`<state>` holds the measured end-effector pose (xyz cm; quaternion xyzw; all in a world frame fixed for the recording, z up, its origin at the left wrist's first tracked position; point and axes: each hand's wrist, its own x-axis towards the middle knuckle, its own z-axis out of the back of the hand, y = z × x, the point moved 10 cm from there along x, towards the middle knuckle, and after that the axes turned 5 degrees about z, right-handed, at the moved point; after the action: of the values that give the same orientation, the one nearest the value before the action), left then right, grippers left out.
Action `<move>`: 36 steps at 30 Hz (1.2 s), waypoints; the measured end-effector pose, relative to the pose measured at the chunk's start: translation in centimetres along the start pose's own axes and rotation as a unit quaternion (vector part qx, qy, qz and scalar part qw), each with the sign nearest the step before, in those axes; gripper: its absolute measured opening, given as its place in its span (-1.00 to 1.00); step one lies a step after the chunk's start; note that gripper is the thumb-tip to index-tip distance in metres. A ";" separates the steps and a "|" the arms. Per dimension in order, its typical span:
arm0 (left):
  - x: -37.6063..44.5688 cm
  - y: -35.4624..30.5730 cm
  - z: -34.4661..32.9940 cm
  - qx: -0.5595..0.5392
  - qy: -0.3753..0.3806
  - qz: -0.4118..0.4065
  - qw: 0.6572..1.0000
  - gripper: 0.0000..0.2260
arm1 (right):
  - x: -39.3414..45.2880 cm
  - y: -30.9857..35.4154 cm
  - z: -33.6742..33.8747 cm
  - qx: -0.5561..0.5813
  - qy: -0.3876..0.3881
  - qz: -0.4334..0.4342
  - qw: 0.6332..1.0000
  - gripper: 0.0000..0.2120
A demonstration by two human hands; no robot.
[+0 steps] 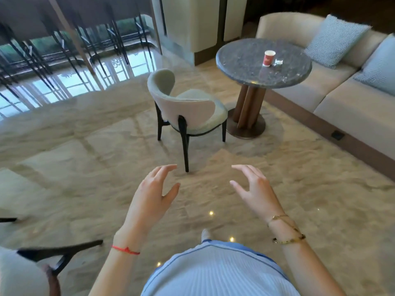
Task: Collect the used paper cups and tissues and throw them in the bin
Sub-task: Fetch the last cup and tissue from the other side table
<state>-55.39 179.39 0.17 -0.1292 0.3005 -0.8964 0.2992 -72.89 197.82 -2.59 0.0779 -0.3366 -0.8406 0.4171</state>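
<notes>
Both hands are held out in front of the body over the pale marble floor [85, 167], holding nothing. The left hand [152, 189], with a thin red string bracelet [125, 249] at its wrist, is seen with fingers spread and loosely curved, thumb apart from the rest. The right hand [254, 186], with gold chain bracelets [286, 229] on its wrist, is likewise spread and loosely curved. Well ahead and to the right, a red paper cup with a white rim [269, 58] is seen upright on the round dark speckled stone table [239, 58], and a small crumpled white tissue [278, 61] lies just beside it on the right. A pale upholstered chair with dark legs [188, 112] is placed between the hands and the table. A beige sofa [333, 92] with blue-grey checked cushions [333, 41] runs behind the table.
</notes>
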 end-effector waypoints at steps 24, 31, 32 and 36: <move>51.3 -9.4 -10.9 0.010 0.077 -0.098 0.992 -0.61 | 39.7 -20.6 9.0 -0.004 -0.091 -0.110 0.990 -0.65; 65.4 -14.8 -15.6 0.022 0.100 -0.156 0.982 -0.58 | 48.8 -27.4 13.8 -0.010 -0.150 -0.149 0.977 -0.66; 67.0 -15.6 -16.5 0.020 0.108 -0.163 0.981 -0.58 | 49.6 -28.6 14.3 -0.009 -0.153 -0.159 0.975 -0.66; 72.9 -18.2 -20.0 0.011 0.126 -0.178 0.976 -0.57 | 53.0 -33.2 16.1 -0.005 -0.153 -0.185 0.971 -0.65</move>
<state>-129.34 155.53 -0.52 -0.0636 0.2979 -0.9476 0.0960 -134.97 180.06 -3.37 0.0072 -0.3722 -0.9067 0.1984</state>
